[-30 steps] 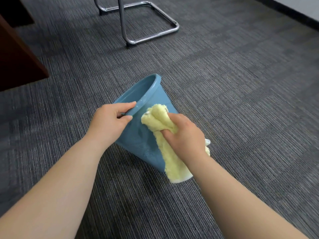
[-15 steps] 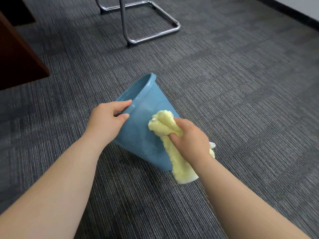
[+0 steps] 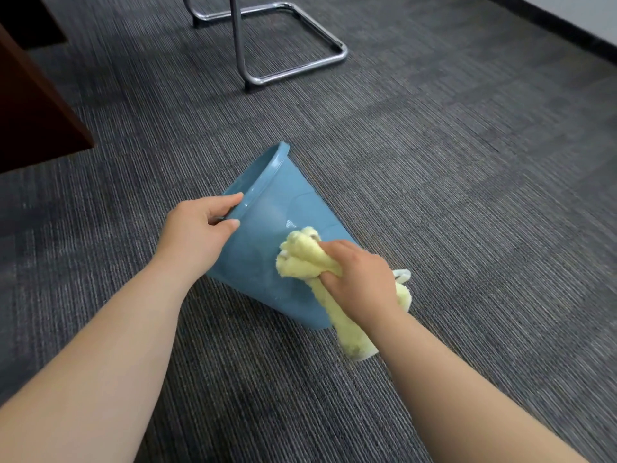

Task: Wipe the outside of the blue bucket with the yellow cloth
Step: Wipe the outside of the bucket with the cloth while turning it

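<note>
The blue bucket point(image 3: 267, 235) is tilted on the grey carpet, its mouth turned up and to the left, its base down at the right. My left hand point(image 3: 197, 232) grips the rim at its near edge, thumb outside, fingers inside. My right hand point(image 3: 360, 279) is closed on the bunched yellow cloth point(image 3: 307, 259) and presses it against the bucket's outer wall near the base. A loose end of the cloth hangs down below my wrist onto the carpet. A white handle piece shows just behind my right hand.
A chrome chair frame point(image 3: 300, 61) stands on the carpet at the back. A dark brown wooden furniture panel point(image 3: 33, 105) fills the far left. A dark skirting and pale wall point(image 3: 567, 21) run along the top right corner.
My right hand has slid the cloth down the bucket's wall from near the rim towards the base. The bucket has tilted a little further over; my left hand keeps its grip on the rim.
</note>
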Demonstrator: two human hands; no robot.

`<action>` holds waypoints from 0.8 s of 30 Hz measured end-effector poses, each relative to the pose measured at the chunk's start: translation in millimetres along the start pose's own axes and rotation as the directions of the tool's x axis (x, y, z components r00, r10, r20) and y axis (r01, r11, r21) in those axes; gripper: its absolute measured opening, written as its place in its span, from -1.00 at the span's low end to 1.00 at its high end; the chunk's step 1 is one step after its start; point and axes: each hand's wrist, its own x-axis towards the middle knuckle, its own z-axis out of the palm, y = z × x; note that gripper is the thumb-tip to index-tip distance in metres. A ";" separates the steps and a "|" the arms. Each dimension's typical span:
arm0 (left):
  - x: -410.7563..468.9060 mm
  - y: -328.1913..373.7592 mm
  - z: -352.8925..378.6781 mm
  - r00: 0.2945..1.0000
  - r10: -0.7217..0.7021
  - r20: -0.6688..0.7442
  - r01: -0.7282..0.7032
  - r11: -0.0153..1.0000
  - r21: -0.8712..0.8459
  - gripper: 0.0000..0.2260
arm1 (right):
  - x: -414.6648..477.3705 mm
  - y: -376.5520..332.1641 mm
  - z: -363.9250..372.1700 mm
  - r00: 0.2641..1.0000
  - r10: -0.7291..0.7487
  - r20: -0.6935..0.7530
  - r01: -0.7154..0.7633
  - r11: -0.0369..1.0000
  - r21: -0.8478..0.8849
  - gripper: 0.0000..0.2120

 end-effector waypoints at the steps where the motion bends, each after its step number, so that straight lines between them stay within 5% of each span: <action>1: -0.1 -0.2 -0.5 1.000 -0.004 0.000 0.004 1.000 0.001 -0.65 | 1.2 6.3 -1.0 0.997 0.080 -0.013 -0.080 0.997 0.008 -0.62; 4: 0.3 -1.7 -1.3 1.000 -0.014 -0.009 0.014 1.000 0.001 -0.64 | 1.5 22.4 -0.7 0.958 0.288 -0.017 -0.288 0.958 0.000 -0.64; 12: 1.7 -2.1 0.7 0.999 -0.011 -0.044 0.012 1.000 0.019 -0.65 | -4.9 14.9 4.9 0.995 0.045 0.086 -0.048 0.999 0.026 -0.61; 19: -2.1 -0.8 -2.6 0.999 -0.025 -0.044 0.025 1.000 -0.005 -0.65 | -4.7 35.4 4.1 0.936 0.350 0.036 -0.352 0.933 0.075 -0.75; 24: -2.0 0.6 -1.1 0.998 -0.025 -0.054 0.026 0.999 0.025 -0.65 | -5.9 32.0 7.3 0.952 0.304 0.028 -0.304 0.952 0.023 -0.74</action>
